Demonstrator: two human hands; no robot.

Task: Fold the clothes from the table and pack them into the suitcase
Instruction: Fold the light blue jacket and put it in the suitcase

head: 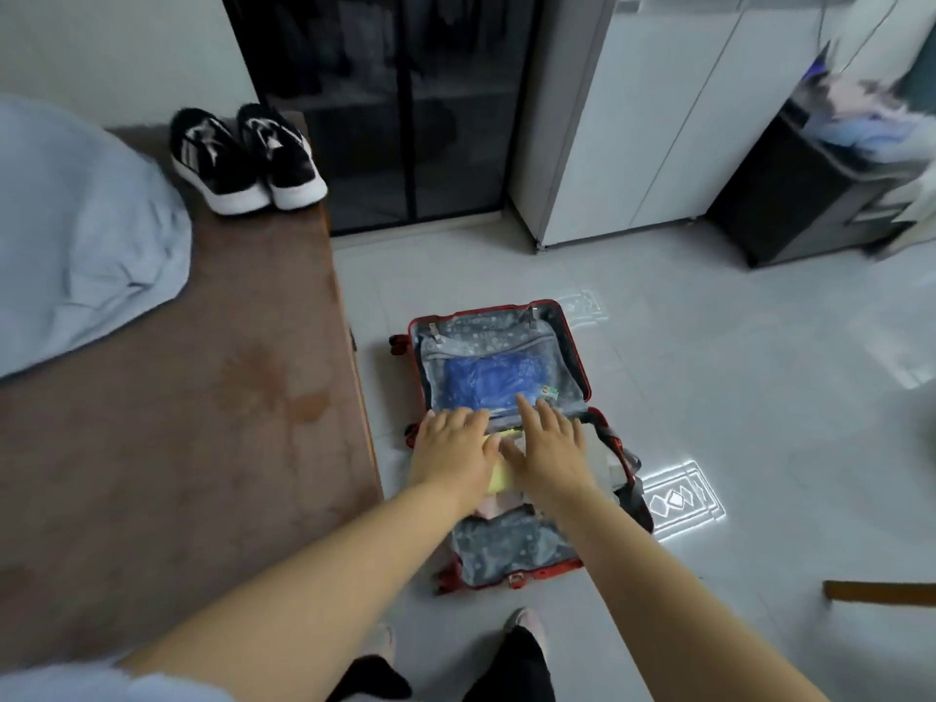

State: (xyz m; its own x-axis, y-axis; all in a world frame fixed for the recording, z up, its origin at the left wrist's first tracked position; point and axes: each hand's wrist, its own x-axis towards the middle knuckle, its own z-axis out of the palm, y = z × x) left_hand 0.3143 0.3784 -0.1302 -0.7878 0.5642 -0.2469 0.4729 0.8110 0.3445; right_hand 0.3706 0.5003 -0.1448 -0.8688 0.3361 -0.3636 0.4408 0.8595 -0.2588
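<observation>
Both arms are bare from the upper arm down to the left hand (452, 448) and the right hand (551, 450). A pale blue, soft-looking short sleeve (96, 684) covers the left shoulder. Black trousers (511, 668) clothe the legs, above light pinkish footwear (527, 619), too blurred to name

clothes (499, 478) mostly hidden (under hands (453, 456)) | bin (810, 195) blurred | blue cloth (76, 235) cut left

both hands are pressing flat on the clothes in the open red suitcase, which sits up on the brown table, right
Not quite. The head view shows the suitcase lying open on the tiled floor beside the brown table, not on it. The left hand and right hand do press flat on the clothes inside.
</observation>
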